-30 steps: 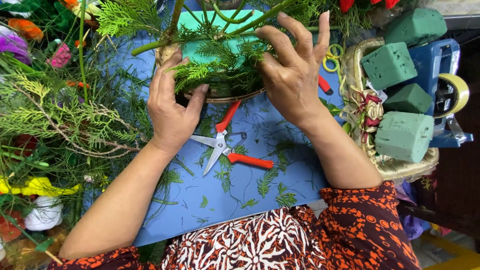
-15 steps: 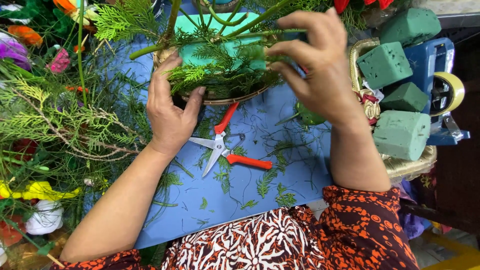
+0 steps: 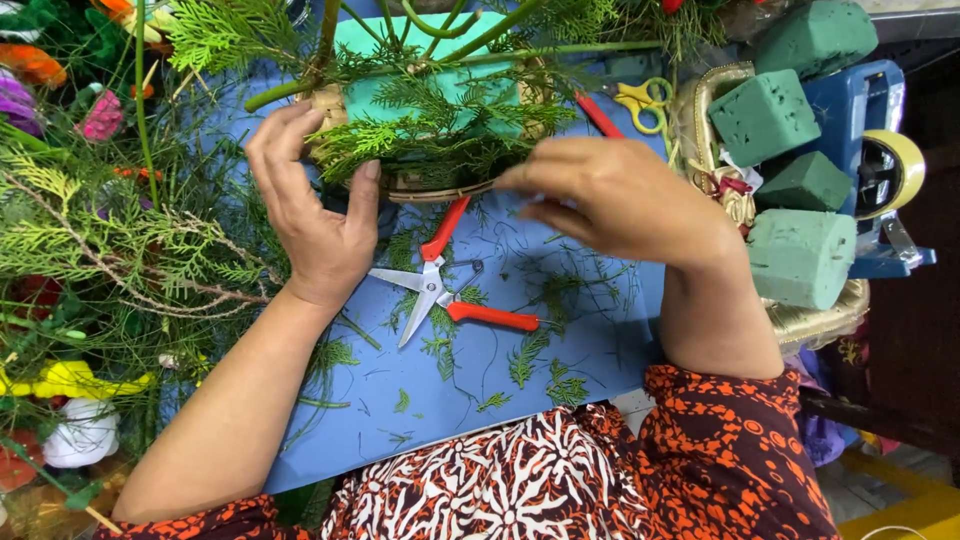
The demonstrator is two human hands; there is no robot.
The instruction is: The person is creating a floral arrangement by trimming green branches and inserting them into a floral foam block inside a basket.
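A small woven basket (image 3: 440, 188) stands on a blue sheet (image 3: 450, 400), filled with a teal foam block (image 3: 400, 95) and green cypress sprigs (image 3: 430, 140). My left hand (image 3: 310, 215) cups the basket's left side, thumb on the rim. Over the front rim at the right, my right hand (image 3: 620, 205) has its fingers pinched together at the fronds. Blur hides whether it grips a sprig. Red-handled snips (image 3: 440, 290) lie open on the sheet just below the basket, between my arms.
Loose cypress branches (image 3: 110, 240) and artificial flowers (image 3: 70, 380) pile up at the left. At the right a gold basket (image 3: 815, 320) holds several green foam blocks (image 3: 800, 255), beside a blue tape dispenser (image 3: 880, 170). Yellow scissors (image 3: 640, 100) lie at the back. Clippings litter the sheet.
My right hand has dropped from the top right of the arrangement to the basket's front rim and closed its fingers. The left hand stays on the basket's left side.
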